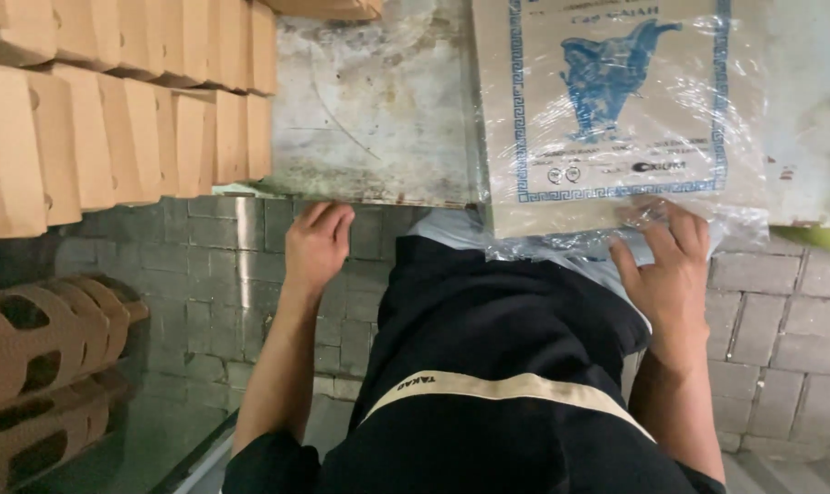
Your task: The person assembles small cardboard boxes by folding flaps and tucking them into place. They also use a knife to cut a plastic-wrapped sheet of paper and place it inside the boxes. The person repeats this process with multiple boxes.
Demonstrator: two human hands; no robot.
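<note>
A brown paper stack wrapped in clear plastic [616, 110], printed with a blue animal figure and a blue border, lies on a worn metal tabletop [378, 101]. My right hand [666, 270] grips the pack's near edge, fingers spread over the crinkled plastic. My left hand [316, 245] rests on the table's front edge, fingers curled over it, holding nothing else. My dark apron with a cream band [497, 384] fills the lower middle.
Rows of folded brown cardboard boxes [122, 101] stand at the left on the table. Stacked cardboard cup carriers [40, 357] sit lower left on a glass surface. Grey paving bricks [771, 320] cover the floor below. A green rim [817, 238] shows at the right.
</note>
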